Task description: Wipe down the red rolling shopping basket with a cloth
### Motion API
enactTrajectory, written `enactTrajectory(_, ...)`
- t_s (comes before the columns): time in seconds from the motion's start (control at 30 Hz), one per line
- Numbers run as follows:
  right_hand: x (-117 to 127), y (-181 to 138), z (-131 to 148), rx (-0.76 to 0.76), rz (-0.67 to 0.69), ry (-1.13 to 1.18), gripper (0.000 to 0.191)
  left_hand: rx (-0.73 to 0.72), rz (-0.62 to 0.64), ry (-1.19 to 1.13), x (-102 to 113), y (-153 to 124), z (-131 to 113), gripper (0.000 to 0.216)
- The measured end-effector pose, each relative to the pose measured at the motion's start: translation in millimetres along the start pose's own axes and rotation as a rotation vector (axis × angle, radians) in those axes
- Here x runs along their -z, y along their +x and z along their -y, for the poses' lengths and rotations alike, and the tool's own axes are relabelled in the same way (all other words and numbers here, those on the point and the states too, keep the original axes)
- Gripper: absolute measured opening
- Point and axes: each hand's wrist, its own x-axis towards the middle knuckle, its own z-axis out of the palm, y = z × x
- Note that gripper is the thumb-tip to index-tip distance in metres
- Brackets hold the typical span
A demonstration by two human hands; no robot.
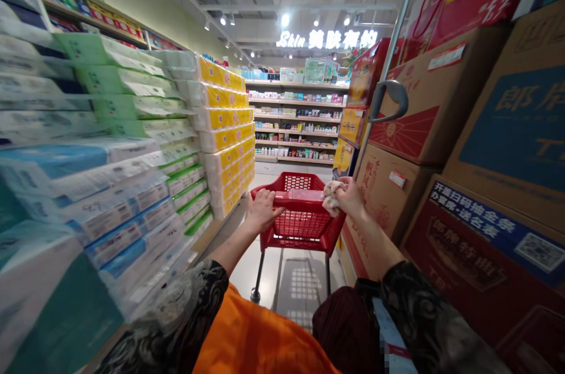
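Observation:
A red plastic shopping cart stands right in front of me, with a perforated basket and dark legs. My left hand is closed over the left end of its red handle bar. At the bar's right end, my right hand grips a crumpled white cloth with small coloured marks. The cloth lies against the handle, and it hides whether those fingers also wrap the bar. Past the basket, the cart's front is only partly visible.
Stacked tissue packs line the left side, with yellow-and-white packs farther along. Cardboard cartons rise close on the right, beside a metal pole with a grey hook. Shelves of small goods close off the aisle ahead.

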Motion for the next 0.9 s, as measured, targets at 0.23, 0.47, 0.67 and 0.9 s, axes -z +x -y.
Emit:
enactTrajectory(0.23,-79,-64,27,0.541,0.156,-0.46,0.041,-0.02,0.015,-0.052,-1,-1,2,0.05)
enactTrajectory(0.47,-41,-31,7,0.483,0.179,-0.634,0.033,-0.085,0.055,-0.06,2,1,16,0.051)
enactTrajectory(0.67,-35,-10,-7,0.347,0.037,-0.465,0.033,-0.097,0.015,0.03,1,-1,12,0.058)
enactTrajectory(0.9,-78,-42,41,0.593,0.211,-0.457,0.026,-0.136,-0.049,0.131,-5,-12,5,0.063)
